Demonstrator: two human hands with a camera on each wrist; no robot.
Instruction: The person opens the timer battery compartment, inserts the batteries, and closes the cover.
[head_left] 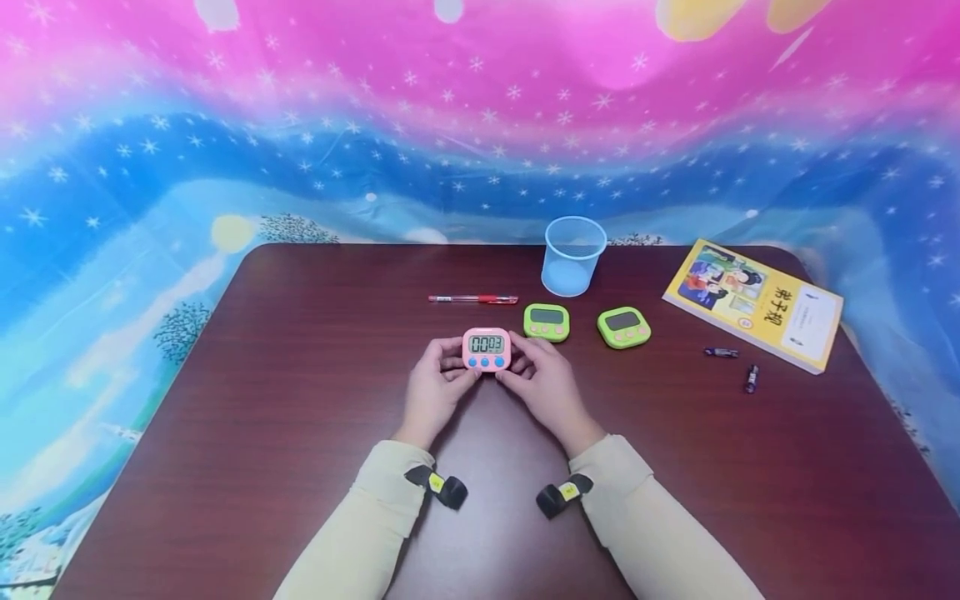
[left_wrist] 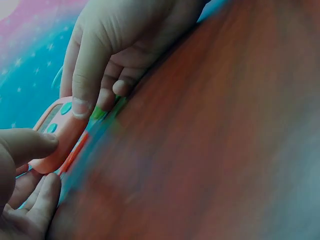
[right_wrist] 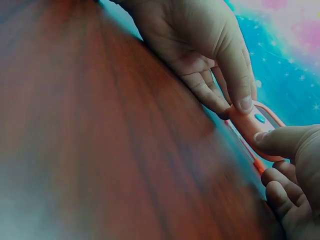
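A pink digital timer point(head_left: 486, 350) with blue buttons shows 00 03 on its screen, tilted up toward the head camera. My left hand point(head_left: 435, 383) grips its left side, thumb at the lower front edge. On the opposite side my right hand point(head_left: 549, 383) holds it between thumb and fingers. In the left wrist view the timer point(left_wrist: 62, 135) sits between both thumbs; the right wrist view shows the timer point(right_wrist: 255, 127) pinched likewise. Just beyond the right hand lies a green timer point(head_left: 547, 322), and a second green timer point(head_left: 624, 327) is farther right. Both their screens look blank.
A red pen point(head_left: 474, 298) lies behind the pink timer. Near the table's back edge stands a translucent blue cup point(head_left: 572, 258). At the right are a yellow book point(head_left: 753, 304) and two small batteries, one battery point(head_left: 722, 353) beside the book, another battery point(head_left: 752, 379) nearer.
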